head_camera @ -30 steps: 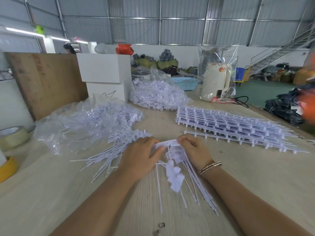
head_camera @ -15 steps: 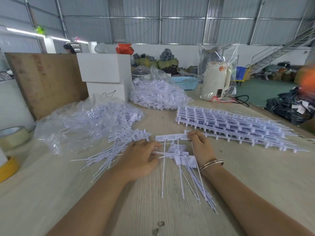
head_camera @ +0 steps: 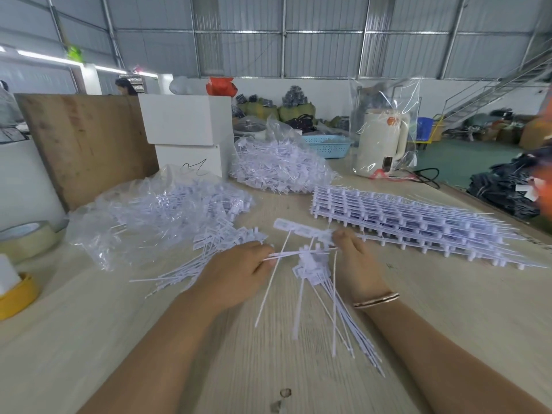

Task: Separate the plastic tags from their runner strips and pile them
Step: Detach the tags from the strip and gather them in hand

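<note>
A white runner strip (head_camera: 301, 229) with a few tags hanging from it sat near the middle of the counter (head_camera: 448, 309), held at its right end by the right hand (head_camera: 357, 265). That hand's fingers (head_camera: 343, 236) were curled down over the strip end, pinching it. The left hand (head_camera: 236, 274) lay just left of it, its fingers (head_camera: 263, 258) bent and pinching thin white tag stems that ran across toward the right hand. Below and between the two hands a loose bundle of separated tags (head_camera: 316, 273) fanned out, its long stems pointing toward the near edge of the counter.

To the left of the left hand, touching it, lay a pile of loose tags (head_camera: 215, 243), spilling from a crumpled clear bag (head_camera: 143, 216). To the right, just beyond the right hand, a stack of uncut runner strips (head_camera: 412, 222) stretched toward the right edge of the counter. Farther back sat another bagged heap of tags (head_camera: 277, 168), beside two stacked white boxes (head_camera: 188, 130) and a wooden board (head_camera: 86, 141) leaning at the back left.

Bare counter showed in front of the arms and to the right of the right forearm. At the far left edge rested a roll of clear tape (head_camera: 27, 239) and a yellow roll (head_camera: 18, 297). A wrapped cream kettle (head_camera: 382, 141) stood at the back right.
</note>
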A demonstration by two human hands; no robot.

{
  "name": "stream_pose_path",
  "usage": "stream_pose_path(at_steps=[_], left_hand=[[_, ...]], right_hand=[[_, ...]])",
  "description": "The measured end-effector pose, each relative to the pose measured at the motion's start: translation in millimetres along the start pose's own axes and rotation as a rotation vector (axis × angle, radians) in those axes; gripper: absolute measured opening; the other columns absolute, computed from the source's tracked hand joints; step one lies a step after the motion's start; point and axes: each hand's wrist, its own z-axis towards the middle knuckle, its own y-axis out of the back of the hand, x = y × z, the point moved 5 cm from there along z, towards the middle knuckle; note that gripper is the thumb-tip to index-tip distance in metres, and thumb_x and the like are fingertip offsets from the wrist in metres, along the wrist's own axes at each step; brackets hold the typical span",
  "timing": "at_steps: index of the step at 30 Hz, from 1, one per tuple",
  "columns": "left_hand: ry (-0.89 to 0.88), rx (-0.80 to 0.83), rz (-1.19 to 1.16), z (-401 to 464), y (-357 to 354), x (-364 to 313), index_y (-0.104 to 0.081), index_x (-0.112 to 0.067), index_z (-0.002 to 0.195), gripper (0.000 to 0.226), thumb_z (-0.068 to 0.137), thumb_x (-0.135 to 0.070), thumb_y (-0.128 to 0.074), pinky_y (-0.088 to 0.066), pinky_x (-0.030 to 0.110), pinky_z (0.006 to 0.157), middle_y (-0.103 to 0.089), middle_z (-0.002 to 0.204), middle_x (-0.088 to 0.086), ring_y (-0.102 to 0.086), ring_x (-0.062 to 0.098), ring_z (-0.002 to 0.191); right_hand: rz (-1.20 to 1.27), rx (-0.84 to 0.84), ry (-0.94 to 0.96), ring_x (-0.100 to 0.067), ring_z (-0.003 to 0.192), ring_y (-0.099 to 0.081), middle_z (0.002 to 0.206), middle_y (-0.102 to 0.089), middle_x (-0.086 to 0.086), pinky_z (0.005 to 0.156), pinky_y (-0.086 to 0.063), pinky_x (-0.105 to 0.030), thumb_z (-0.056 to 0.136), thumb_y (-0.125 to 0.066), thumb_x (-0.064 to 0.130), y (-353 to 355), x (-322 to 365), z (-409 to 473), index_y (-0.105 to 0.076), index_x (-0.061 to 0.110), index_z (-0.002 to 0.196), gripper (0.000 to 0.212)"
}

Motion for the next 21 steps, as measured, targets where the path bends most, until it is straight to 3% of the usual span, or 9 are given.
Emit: stream_pose_path(at_steps=[2,3,7,9,12,14,16,19,21], left_hand=[[-0.015,0.004,-0.018,0,2,-1,-0.060,-0.023,0.105,0.034,0.097,-0.045,-0.036,-0.047,0.036,0.075,-0.053,0.085,-0.007,-0.053,0.011,0.079],[-0.018,0.009,-0.028,0,3,-1,-0.060,-0.025,0.107,0.035,0.096,-0.048,-0.036,-0.047,0.035,0.075,-0.052,0.085,-0.008,-0.052,0.009,0.079],[0.007,0.044,0.000,-2,2,3,-0.059,-0.031,0.114,0.035,0.098,-0.046,-0.032,-0.042,0.028,0.075,-0.054,0.093,-0.014,-0.052,0.007,0.088],[0.028,0.031,0.030,-2,4,8,-0.060,-0.029,0.106,0.031,0.098,-0.044,-0.034,-0.042,0.027,0.070,-0.055,0.088,-0.012,-0.053,0.008,0.082],[0.059,0.007,-0.005,-3,9,16,-0.061,-0.031,0.093,0.024,0.097,-0.042,-0.040,-0.040,0.023,0.062,-0.057,0.073,-0.010,-0.052,0.003,0.068],[0.084,0.049,0.020,-5,9,21,-0.059,-0.036,0.083,0.022,0.097,-0.041,-0.043,-0.035,0.019,0.055,-0.052,0.062,-0.013,-0.048,-0.001,0.058],[0.133,0.071,0.049,-7,11,27,-0.055,-0.039,0.080,0.022,0.097,-0.040,-0.042,-0.038,0.021,0.057,-0.054,0.063,-0.014,-0.049,0.000,0.060],[0.228,-0.091,0.047,-5,19,35,-0.054,-0.030,0.093,0.020,0.099,-0.038,-0.036,-0.049,0.031,0.068,-0.066,0.070,-0.008,-0.059,0.013,0.070],[0.315,-0.229,0.086,-6,25,38,-0.050,-0.027,0.097,0.018,0.099,-0.037,-0.035,-0.047,0.032,0.062,-0.067,0.070,-0.004,-0.057,0.019,0.066]], right_hand=[[0.005,-0.001,-0.003,-0.004,0.064,-0.057,0.080,-0.053,-0.018,0.044,-0.034,-0.002,0.098,-0.038,0.018,0,-1,0,-0.057,-0.004,0.094,0.029],[0.027,-0.041,-0.014,-0.008,0.057,-0.055,0.074,-0.054,-0.011,0.043,-0.034,-0.003,0.099,-0.038,0.021,2,-2,2,-0.058,0.000,0.090,0.031],[0.199,-0.295,-0.068,-0.013,0.067,-0.054,0.075,-0.056,-0.004,0.058,-0.041,-0.013,0.098,-0.037,0.021,23,-12,10,-0.053,0.015,0.077,0.028],[0.233,-0.370,-0.082,-0.006,0.064,-0.054,0.076,-0.058,-0.005,0.059,-0.040,-0.012,0.099,-0.034,0.021,30,-17,12,-0.051,0.020,0.077,0.029],[0.267,-0.440,-0.076,-0.015,0.067,-0.053,0.074,-0.058,-0.004,0.065,-0.039,-0.027,0.099,-0.032,0.020,33,-22,12,-0.049,0.022,0.077,0.028],[0.298,-0.510,-0.084,-0.015,0.062,-0.052,0.071,-0.054,-0.004,0.064,-0.039,-0.029,0.098,-0.030,0.018,38,-25,13,-0.047,0.020,0.076,0.028],[0.320,-0.562,-0.124,-0.014,0.058,-0.051,0.071,-0.053,-0.006,0.062,-0.039,-0.029,0.097,-0.029,0.017,44,-29,14,-0.046,0.018,0.074,0.029],[0.344,-0.508,-0.148,-0.013,0.056,-0.051,0.070,-0.054,-0.006,0.058,-0.039,-0.028,0.096,-0.030,0.017,42,-30,18,-0.049,0.014,0.075,0.029],[0.320,-0.414,-0.137,-0.013,0.056,-0.052,0.068,-0.055,-0.004,0.058,-0.039,-0.027,0.096,-0.030,0.018,34,-29,19,-0.053,0.010,0.082,0.028]])
